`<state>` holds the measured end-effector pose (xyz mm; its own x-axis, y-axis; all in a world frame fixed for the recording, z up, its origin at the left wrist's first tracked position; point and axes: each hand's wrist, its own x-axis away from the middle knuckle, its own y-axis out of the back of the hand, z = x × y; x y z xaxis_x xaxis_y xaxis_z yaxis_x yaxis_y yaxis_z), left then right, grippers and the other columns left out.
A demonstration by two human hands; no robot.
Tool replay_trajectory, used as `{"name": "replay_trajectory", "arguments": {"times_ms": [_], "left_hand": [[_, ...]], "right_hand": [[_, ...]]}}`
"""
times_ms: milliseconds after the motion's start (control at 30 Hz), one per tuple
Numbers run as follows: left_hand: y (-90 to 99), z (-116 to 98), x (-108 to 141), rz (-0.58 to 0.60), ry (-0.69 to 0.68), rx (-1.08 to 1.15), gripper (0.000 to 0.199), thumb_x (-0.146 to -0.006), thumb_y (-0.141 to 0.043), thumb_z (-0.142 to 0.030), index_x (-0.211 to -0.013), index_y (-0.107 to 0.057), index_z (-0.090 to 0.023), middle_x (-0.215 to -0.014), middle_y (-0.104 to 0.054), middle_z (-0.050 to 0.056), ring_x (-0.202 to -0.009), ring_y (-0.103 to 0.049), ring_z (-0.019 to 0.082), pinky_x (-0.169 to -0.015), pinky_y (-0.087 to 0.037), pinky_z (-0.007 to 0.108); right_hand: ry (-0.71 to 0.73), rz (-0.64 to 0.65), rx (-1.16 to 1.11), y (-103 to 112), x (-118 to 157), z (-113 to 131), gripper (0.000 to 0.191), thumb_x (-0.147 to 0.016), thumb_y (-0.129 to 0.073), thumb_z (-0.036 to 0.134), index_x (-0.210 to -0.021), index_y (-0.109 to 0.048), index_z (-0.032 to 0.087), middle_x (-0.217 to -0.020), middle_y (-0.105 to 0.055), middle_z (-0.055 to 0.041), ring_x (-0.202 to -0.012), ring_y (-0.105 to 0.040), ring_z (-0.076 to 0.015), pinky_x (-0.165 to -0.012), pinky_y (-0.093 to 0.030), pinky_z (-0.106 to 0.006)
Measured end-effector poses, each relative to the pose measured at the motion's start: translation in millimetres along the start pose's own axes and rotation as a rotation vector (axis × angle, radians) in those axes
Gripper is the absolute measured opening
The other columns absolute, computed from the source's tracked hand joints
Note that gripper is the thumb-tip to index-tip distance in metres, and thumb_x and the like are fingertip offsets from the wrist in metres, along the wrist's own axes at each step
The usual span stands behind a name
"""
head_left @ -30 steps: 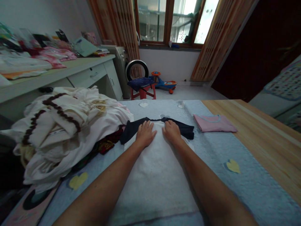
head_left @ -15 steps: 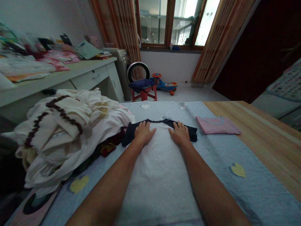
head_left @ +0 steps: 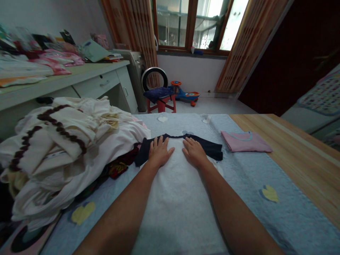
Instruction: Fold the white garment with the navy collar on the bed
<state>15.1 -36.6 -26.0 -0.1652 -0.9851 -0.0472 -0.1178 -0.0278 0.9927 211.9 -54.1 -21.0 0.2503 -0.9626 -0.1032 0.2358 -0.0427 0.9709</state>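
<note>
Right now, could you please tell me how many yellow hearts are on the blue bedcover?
2. One yellow heart lies left of the white top, the other right of it, both on the bedcover. The heap of clothes may hide more.

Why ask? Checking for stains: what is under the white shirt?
Dark navy fabric shows at the top edge of the white shirt, on a pale blue bedspread. Everything beneath is covered, so stains cannot be judged.

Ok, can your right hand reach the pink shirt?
Probably yes. The right hand rests on the white shirt, and the pink shirt lies folded off to its right on the blue cover. Only a flat dark sleeve lies between, so nothing blocks it.
</note>
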Motion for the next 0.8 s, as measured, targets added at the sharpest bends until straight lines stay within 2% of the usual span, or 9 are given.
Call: {"name": "replay_trajectory", "arguments": {"times_ms": [167,300,367,467,567,667,800], "left_hand": [[2.9,16.3,-6.3,0.018,0.079,0.040,0.066,-0.097,-0.035,-0.059,-0.152,-0.036,-0.023,-0.161,-0.030,0.014,-0.149,-0.022,0.038,-0.118,-0.022,0.052],[3.1,19.2,-7.4,0.000,0.093,0.042,0.065,-0.096,-0.038,-0.057,-0.151,-0.038,-0.020,-0.160,-0.032,0.016,-0.148,-0.023,0.038,-0.118,-0.023,0.053],[2.7,16.2,-7.1,-0.037,0.065,0.028,0.060,-0.097,-0.039,-0.050,-0.149,-0.041,-0.019,-0.159,-0.034,0.016,-0.148,-0.025,0.037,-0.118,-0.023,0.054],[1.1,9.8,-7.4,-0.084,-0.109,0.032,0.048,-0.099,-0.038,-0.031,-0.145,-0.046,-0.019,-0.159,-0.035,0.010,-0.148,-0.028,0.027,-0.121,-0.023,0.047],[-1.2,6.0,-8.9,-0.037,-0.246,0.070,0.047,-0.099,-0.036,-0.026,-0.144,-0.046,-0.021,-0.158,-0.039,0.006,-0.147,-0.031,0.020,-0.121,-0.025,0.040],[-1.4,7.2,-9.8,-0.009,-0.231,0.077,0.048,-0.100,-0.038,-0.034,-0.146,-0.044,-0.022,-0.158,-0.039,0.006,-0.146,-0.032,0.024,-0.120,-0.026,0.043],[4.7,14.0,-8.7,-0.063,-0.070,0.032,0.052,-0.098,-0.042,-0.045,-0.145,-0.044,-0.022,-0.154,-0.043,0.010,-0.142,-0.037,0.031,-0.117,-0.029,0.046]], "right_hand": [[-0.151,0.069,0.077,2.3,-1.5,-2.6,0.061,-0.099,-0.037,0.049,-0.153,-0.035,0.020,-0.163,-0.026,-0.0097,-0.149,-0.022,-0.0277,-0.118,-0.019,-0.046],[-0.225,0.042,0.104,0.9,-4.1,-4.3,0.063,-0.100,-0.035,0.052,-0.154,-0.033,0.019,-0.162,-0.028,-0.0112,-0.148,-0.023,-0.0281,-0.118,-0.019,-0.047],[-0.247,0.013,0.103,0.0,-5.3,-4.0,0.062,-0.099,-0.037,0.050,-0.152,-0.036,0.017,-0.161,-0.030,-0.0128,-0.147,-0.025,-0.0292,-0.117,-0.020,-0.048],[-0.157,-0.021,0.075,-0.2,-6.7,-2.6,0.053,-0.099,-0.041,0.039,-0.146,-0.045,0.015,-0.158,-0.036,-0.0120,-0.146,-0.028,-0.0278,-0.118,-0.021,-0.046],[0.004,-0.003,0.009,-0.4,-7.7,-1.8,0.046,-0.098,-0.040,0.025,-0.142,-0.050,0.018,-0.156,-0.041,-0.0081,-0.145,-0.032,-0.0215,-0.119,-0.022,-0.040],[0.025,0.009,-0.018,-1.6,-8.2,-2.5,0.046,-0.098,-0.040,0.025,-0.142,-0.050,0.018,-0.156,-0.041,-0.0070,-0.145,-0.032,-0.0211,-0.119,-0.022,-0.040],[-0.007,0.015,-0.009,-2.3,-8.5,-3.7,0.049,-0.098,-0.042,0.030,-0.145,-0.047,0.018,-0.158,-0.037,-0.0060,-0.148,-0.027,-0.0220,-0.120,-0.020,-0.040]]}}
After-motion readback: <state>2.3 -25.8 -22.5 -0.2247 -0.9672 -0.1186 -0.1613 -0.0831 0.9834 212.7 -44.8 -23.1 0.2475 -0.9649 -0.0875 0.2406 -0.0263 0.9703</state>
